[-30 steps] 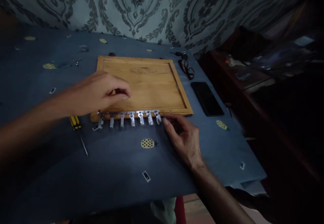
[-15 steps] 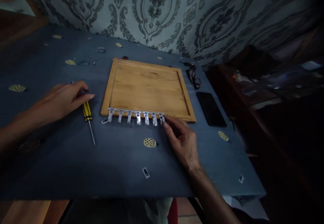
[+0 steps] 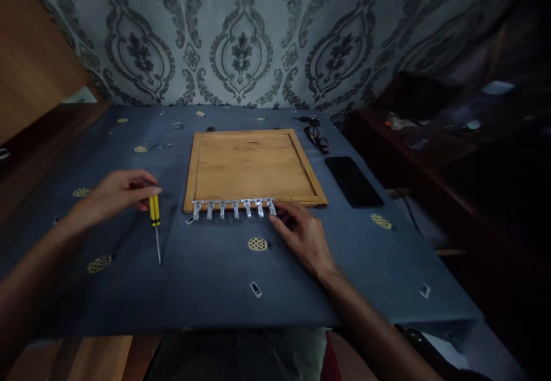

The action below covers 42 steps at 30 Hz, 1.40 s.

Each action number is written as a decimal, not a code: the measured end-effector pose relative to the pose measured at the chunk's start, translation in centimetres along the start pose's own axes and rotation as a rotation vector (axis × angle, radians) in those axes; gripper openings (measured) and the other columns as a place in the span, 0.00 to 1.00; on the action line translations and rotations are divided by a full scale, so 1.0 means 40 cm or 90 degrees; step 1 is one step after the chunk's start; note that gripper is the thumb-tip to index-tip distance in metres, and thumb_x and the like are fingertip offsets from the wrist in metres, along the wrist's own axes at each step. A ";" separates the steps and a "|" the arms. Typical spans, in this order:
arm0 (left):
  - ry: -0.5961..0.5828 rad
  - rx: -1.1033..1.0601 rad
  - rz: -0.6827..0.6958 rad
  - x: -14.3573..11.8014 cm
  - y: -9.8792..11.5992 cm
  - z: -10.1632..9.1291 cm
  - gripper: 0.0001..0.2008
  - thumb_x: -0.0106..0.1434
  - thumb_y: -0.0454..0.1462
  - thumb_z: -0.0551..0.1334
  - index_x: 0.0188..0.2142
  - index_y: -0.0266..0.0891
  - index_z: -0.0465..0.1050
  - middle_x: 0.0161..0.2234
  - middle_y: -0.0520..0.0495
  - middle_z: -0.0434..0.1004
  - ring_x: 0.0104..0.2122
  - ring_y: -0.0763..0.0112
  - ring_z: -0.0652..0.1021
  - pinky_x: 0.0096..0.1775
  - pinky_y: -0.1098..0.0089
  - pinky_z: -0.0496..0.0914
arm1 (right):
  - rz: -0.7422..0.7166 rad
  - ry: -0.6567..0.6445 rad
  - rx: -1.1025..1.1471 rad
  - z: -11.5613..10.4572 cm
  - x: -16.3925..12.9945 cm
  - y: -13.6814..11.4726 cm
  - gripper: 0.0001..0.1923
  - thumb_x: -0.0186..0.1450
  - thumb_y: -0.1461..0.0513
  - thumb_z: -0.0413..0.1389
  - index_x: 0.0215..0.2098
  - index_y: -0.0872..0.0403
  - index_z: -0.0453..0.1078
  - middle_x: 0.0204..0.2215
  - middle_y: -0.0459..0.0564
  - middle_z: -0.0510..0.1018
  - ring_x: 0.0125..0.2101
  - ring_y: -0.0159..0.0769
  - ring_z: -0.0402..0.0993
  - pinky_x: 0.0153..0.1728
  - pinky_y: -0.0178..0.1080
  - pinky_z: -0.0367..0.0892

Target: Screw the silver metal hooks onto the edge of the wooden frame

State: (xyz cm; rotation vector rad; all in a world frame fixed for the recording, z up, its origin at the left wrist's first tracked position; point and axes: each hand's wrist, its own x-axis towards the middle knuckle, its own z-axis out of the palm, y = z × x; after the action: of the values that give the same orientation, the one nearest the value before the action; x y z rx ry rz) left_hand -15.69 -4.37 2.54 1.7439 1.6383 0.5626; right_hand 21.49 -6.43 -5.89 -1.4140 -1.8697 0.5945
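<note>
My left hand [image 3: 124,194] pinches the top of a yellow-handled screwdriver [image 3: 154,212], its metal shaft pointing down toward the tablecloth. To the right lies a framed wooden board [image 3: 245,166]. Several small silver metal hooks [image 3: 236,209] stand in a row along its near edge, jutting over it. With thumb and fingers, my right hand [image 3: 303,234] grips the rightmost metal hook [image 3: 271,206] at that edge. Whether this hook is fastened to the board, I cannot tell.
A black phone [image 3: 353,181] and folded glasses [image 3: 317,139] lie right of the board. Small loose bits [image 3: 169,142] are scattered at the back left of the blue tablecloth [image 3: 206,289]. A patterned wall [image 3: 241,42] rises behind, and a wooden cabinet [image 3: 43,54] stands at left.
The camera view has tilted up and shifted. My left hand has raised the screwdriver slightly, bringing it more upright. My right hand stays at the rightmost hook.
</note>
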 end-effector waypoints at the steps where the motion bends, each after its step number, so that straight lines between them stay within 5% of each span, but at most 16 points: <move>1: 0.030 -0.004 -0.013 -0.010 0.026 -0.010 0.10 0.57 0.46 0.66 0.32 0.42 0.74 0.23 0.54 0.77 0.23 0.71 0.77 0.28 0.70 0.72 | -0.001 0.000 0.002 0.000 0.000 -0.001 0.15 0.66 0.57 0.58 0.47 0.55 0.76 0.37 0.52 0.81 0.31 0.36 0.76 0.36 0.42 0.73; 3: 0.181 -0.060 -0.036 -0.028 0.091 -0.017 0.08 0.54 0.45 0.69 0.29 0.44 0.77 0.24 0.55 0.78 0.25 0.75 0.75 0.31 0.71 0.71 | 0.000 -0.003 0.001 0.000 0.000 -0.003 0.14 0.66 0.58 0.58 0.48 0.54 0.76 0.38 0.52 0.81 0.31 0.36 0.76 0.36 0.41 0.73; 6: 0.358 -0.151 0.067 -0.035 0.200 0.009 0.03 0.58 0.42 0.68 0.31 0.48 0.77 0.26 0.59 0.76 0.28 0.76 0.75 0.36 0.68 0.72 | 0.004 -0.006 0.000 -0.001 -0.001 -0.004 0.14 0.66 0.59 0.58 0.49 0.55 0.76 0.37 0.51 0.80 0.30 0.36 0.76 0.35 0.41 0.72; 11: 0.478 -0.158 0.341 0.022 0.343 0.108 0.03 0.58 0.37 0.69 0.29 0.45 0.77 0.26 0.56 0.76 0.27 0.75 0.75 0.32 0.66 0.75 | 0.013 -0.005 0.009 -0.001 -0.001 -0.001 0.14 0.65 0.60 0.59 0.48 0.54 0.76 0.39 0.52 0.81 0.32 0.36 0.77 0.36 0.40 0.73; 18: 0.409 0.070 0.604 0.127 0.406 0.231 0.04 0.66 0.37 0.65 0.33 0.42 0.73 0.29 0.58 0.77 0.28 0.82 0.77 0.27 0.76 0.72 | 0.025 0.000 0.000 0.002 -0.006 0.011 0.14 0.65 0.60 0.58 0.49 0.52 0.76 0.40 0.51 0.82 0.31 0.36 0.77 0.35 0.39 0.73; 31: 0.333 0.139 0.691 0.152 0.377 0.284 0.02 0.65 0.34 0.66 0.36 0.40 0.73 0.30 0.56 0.79 0.30 0.81 0.79 0.34 0.80 0.74 | 0.021 0.003 -0.014 -0.002 -0.008 0.007 0.15 0.66 0.61 0.58 0.51 0.53 0.75 0.42 0.52 0.82 0.34 0.38 0.79 0.38 0.41 0.75; 42: 0.193 0.148 0.520 0.144 0.406 0.287 0.15 0.67 0.40 0.60 0.25 0.39 0.71 0.25 0.50 0.77 0.31 0.71 0.81 0.41 0.69 0.76 | 0.024 -0.008 -0.025 -0.004 -0.006 0.004 0.15 0.66 0.61 0.59 0.51 0.53 0.75 0.41 0.52 0.82 0.36 0.38 0.80 0.37 0.40 0.75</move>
State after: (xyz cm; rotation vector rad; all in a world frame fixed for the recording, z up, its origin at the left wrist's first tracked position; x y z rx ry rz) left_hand 4.41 -0.53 5.64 2.6071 1.1421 1.0778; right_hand 21.76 -6.61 -5.96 -1.4767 -1.8783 0.5891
